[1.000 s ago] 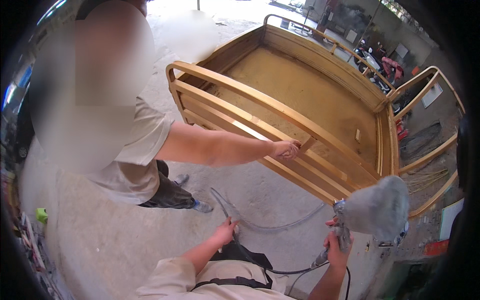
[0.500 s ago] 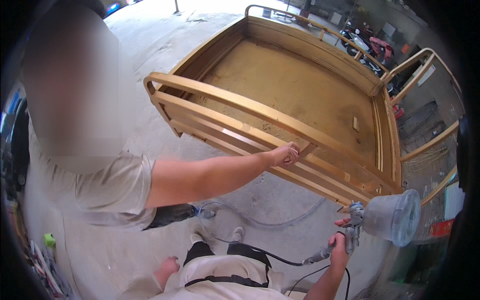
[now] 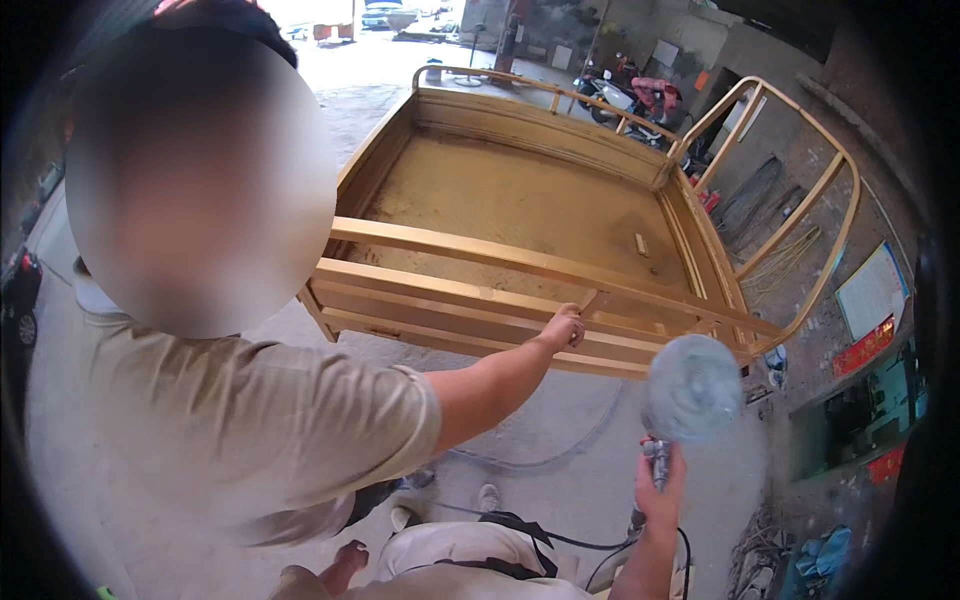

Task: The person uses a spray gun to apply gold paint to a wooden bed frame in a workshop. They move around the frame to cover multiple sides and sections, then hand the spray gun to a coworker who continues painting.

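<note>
My right hand (image 3: 660, 497) grips a metal spray gun (image 3: 657, 463) with a translucent grey, round paint cup (image 3: 695, 390) on it. The gun stands near the right part of the close side rail, apart from it as far as I can see. A dark hose (image 3: 585, 545) runs from the gun past my waist. The gold-coloured cargo bed (image 3: 520, 205), with rails and a tall end frame, lies ahead. My left hand (image 3: 347, 560) hangs low at my left, fingers curled, with nothing visible in it. Another person's hand (image 3: 568, 328) touches the near side rail.
The other person (image 3: 270, 430) stands close on my left, arm reaching across in front of me. A grey hose (image 3: 540, 463) lies on the concrete floor. Motorcycles (image 3: 625, 95) stand beyond the bed; coiled ropes (image 3: 785, 260) and a white board (image 3: 872, 290) are at the right.
My view has tilted up and shifted right. The spray gun has turned, so its cup now faces me. The other person has leaned in closer, hand still at the rail.
</note>
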Demonstrator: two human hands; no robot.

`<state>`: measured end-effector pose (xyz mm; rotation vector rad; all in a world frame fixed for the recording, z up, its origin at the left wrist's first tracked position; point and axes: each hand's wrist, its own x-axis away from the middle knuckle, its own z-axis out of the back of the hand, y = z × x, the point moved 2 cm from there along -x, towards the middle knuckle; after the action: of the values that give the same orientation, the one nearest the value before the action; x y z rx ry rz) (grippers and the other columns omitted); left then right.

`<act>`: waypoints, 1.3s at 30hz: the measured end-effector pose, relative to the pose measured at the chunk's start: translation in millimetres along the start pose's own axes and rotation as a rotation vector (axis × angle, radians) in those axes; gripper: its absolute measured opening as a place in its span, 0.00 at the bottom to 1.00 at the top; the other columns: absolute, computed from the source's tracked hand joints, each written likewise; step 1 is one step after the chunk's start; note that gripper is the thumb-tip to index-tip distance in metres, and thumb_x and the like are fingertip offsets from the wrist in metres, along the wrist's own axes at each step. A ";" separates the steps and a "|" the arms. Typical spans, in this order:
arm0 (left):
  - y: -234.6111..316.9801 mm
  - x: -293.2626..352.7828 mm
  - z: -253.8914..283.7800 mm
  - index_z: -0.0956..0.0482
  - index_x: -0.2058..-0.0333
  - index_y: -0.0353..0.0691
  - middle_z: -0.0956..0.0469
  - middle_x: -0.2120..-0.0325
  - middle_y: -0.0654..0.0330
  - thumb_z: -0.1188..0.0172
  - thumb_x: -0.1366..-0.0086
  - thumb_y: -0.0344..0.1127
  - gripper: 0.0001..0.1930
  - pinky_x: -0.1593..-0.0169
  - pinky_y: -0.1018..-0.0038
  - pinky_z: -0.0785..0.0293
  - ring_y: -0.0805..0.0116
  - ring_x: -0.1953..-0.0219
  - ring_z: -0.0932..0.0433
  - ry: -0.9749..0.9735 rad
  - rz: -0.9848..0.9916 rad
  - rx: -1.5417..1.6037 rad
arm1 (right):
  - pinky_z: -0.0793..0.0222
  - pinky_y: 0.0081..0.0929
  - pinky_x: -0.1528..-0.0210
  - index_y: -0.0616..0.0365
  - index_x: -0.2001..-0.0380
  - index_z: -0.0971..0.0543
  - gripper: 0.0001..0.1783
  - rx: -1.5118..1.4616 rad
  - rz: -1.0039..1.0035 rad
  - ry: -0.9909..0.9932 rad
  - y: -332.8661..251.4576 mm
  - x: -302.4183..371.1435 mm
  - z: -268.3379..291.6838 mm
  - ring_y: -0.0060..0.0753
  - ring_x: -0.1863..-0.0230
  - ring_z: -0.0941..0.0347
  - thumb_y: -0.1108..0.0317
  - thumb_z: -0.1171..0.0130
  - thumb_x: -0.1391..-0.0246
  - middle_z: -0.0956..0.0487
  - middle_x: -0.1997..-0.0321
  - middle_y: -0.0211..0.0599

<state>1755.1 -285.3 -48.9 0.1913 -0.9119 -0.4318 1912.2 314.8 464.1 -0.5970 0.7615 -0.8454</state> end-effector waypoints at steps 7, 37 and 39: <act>7.3 14.4 34.2 0.22 0.51 0.51 0.20 0.53 0.53 0.47 0.42 0.47 0.20 0.46 0.61 0.26 0.51 0.51 0.22 -0.140 0.086 0.081 | 0.30 0.27 0.64 0.65 0.55 0.27 0.19 0.176 -0.149 0.097 -29.6 82.2 12.9 0.32 0.69 0.26 0.76 0.45 0.54 0.23 0.71 0.38; -5.8 -14.7 12.1 0.18 0.58 0.48 0.20 0.55 0.52 0.50 0.39 0.46 0.16 0.46 0.62 0.26 0.50 0.50 0.22 -0.338 -0.022 -0.097 | 0.29 0.47 0.49 0.60 0.60 0.25 0.17 0.562 -0.707 -0.487 203.7 278.2 -87.2 0.57 0.53 0.24 0.64 0.43 0.54 0.21 0.59 0.53; 20.5 18.2 39.3 0.19 0.56 0.49 0.20 0.54 0.52 0.50 0.38 0.46 0.17 0.45 0.62 0.26 0.51 0.50 0.22 -0.150 0.097 0.034 | 0.29 0.48 0.50 0.60 0.60 0.25 0.17 0.549 -0.738 -0.462 202.3 277.8 -83.4 0.57 0.53 0.25 0.64 0.43 0.54 0.21 0.58 0.54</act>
<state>1739.2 -274.1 -5.1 0.1467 -1.0715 -0.3438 2055.6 178.8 170.8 -0.5423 -0.1547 -1.4594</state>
